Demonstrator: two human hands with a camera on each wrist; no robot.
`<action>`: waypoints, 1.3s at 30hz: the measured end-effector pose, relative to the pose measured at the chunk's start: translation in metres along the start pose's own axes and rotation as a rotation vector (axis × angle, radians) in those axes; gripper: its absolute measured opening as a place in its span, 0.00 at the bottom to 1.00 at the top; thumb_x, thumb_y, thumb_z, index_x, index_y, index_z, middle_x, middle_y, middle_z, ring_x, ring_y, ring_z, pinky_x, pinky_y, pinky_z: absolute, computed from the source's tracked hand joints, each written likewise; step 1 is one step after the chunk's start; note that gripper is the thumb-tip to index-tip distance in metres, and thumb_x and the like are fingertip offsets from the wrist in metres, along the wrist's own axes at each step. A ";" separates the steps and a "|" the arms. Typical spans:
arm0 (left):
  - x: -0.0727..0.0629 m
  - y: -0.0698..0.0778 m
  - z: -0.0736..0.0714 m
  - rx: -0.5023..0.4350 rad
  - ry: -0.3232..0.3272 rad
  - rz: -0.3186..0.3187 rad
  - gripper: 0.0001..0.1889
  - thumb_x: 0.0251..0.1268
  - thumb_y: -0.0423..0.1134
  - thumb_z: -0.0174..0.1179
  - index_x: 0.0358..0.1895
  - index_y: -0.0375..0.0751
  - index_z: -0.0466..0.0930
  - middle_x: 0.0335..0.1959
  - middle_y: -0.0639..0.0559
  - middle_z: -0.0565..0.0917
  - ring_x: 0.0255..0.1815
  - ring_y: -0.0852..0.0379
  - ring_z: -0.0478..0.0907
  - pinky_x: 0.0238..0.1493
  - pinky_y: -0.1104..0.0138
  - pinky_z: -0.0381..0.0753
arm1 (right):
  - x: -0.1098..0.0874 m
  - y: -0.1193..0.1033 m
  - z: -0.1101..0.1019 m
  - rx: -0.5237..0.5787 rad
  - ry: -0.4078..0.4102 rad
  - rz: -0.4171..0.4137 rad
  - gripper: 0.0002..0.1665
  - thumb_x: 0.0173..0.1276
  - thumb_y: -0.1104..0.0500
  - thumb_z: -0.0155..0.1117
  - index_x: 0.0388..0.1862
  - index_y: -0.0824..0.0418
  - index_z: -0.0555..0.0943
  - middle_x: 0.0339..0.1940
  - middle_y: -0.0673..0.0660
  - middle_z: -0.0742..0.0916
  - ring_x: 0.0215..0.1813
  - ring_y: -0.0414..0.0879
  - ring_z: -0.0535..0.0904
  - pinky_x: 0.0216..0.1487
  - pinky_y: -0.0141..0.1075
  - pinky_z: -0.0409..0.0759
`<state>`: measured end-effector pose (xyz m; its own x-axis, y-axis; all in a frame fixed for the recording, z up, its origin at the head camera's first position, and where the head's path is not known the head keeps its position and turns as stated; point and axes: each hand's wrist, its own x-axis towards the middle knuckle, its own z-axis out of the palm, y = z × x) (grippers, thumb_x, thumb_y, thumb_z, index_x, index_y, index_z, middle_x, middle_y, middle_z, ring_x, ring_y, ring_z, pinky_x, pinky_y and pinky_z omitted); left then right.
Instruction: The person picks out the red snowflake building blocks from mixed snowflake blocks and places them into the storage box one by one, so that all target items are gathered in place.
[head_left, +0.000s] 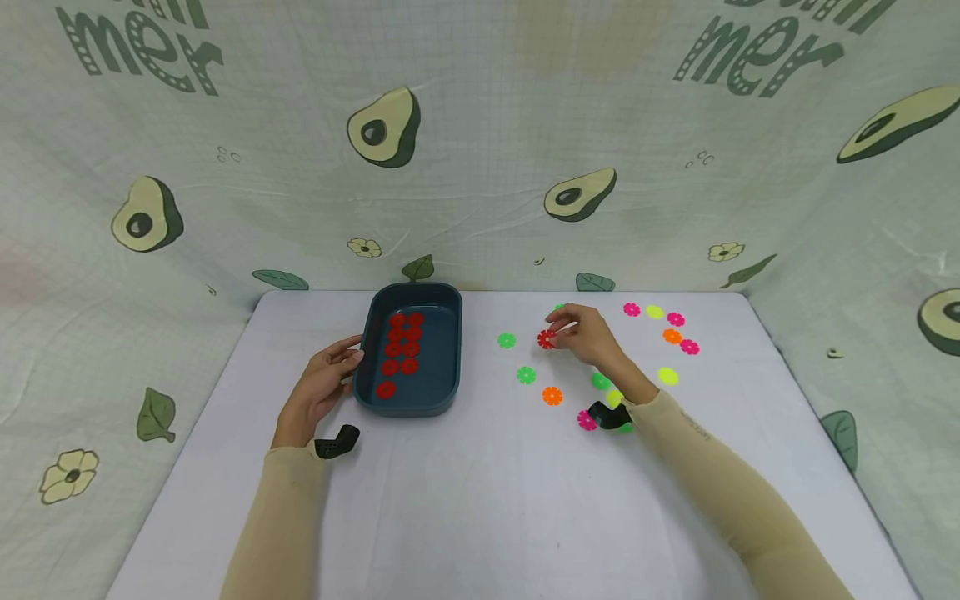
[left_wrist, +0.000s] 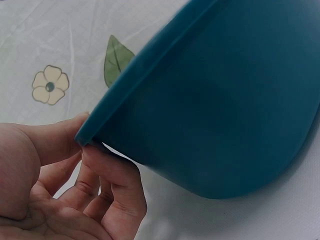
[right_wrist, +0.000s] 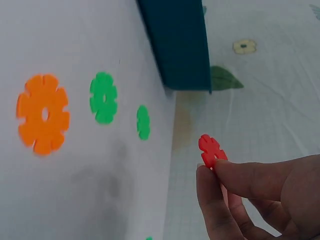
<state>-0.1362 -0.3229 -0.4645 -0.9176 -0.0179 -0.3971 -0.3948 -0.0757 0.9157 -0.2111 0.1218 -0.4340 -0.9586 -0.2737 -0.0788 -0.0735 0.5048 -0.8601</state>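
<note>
My left hand pinches the left rim of a dark blue tray between thumb and fingers. In the left wrist view the thumb lies over the rim and the fingers are curled beneath it. Several red notched discs lie inside the tray, most of them in two columns. Between thumb and index finger, my right hand holds a red notched disc above the table, right of the tray. Green discs lie between that hand and the tray.
Around the right forearm lie more notched discs: an orange disc, a pink disc and a yellow disc. Further right is a cluster with another orange disc. A printed cloth hangs behind the white table.
</note>
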 end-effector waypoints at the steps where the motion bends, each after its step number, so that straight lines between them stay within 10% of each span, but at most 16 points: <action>1: 0.000 0.000 0.000 0.003 0.004 -0.002 0.31 0.85 0.36 0.53 0.85 0.42 0.57 0.52 0.57 0.75 0.44 0.65 0.76 0.40 0.71 0.78 | 0.000 -0.005 0.004 0.007 -0.008 -0.012 0.18 0.70 0.76 0.66 0.59 0.76 0.81 0.51 0.71 0.86 0.48 0.61 0.85 0.45 0.32 0.86; 25: 0.000 0.003 0.004 0.002 0.020 0.014 0.29 0.85 0.37 0.55 0.83 0.43 0.62 0.52 0.56 0.75 0.46 0.64 0.77 0.44 0.70 0.81 | 0.019 -0.088 0.094 0.012 -0.223 -0.237 0.18 0.65 0.78 0.68 0.54 0.73 0.84 0.45 0.65 0.87 0.45 0.57 0.86 0.48 0.40 0.86; 39: -0.001 0.001 0.001 0.003 0.020 0.009 0.30 0.85 0.36 0.54 0.84 0.42 0.60 0.49 0.58 0.77 0.44 0.64 0.76 0.42 0.71 0.80 | 0.044 -0.119 0.135 -0.062 -0.397 -0.232 0.17 0.63 0.77 0.72 0.51 0.70 0.86 0.43 0.63 0.88 0.40 0.51 0.87 0.44 0.35 0.85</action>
<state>-0.1360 -0.3216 -0.4631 -0.9201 -0.0388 -0.3897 -0.3863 -0.0721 0.9195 -0.2071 -0.0604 -0.4034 -0.7364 -0.6712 -0.0853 -0.3011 0.4381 -0.8470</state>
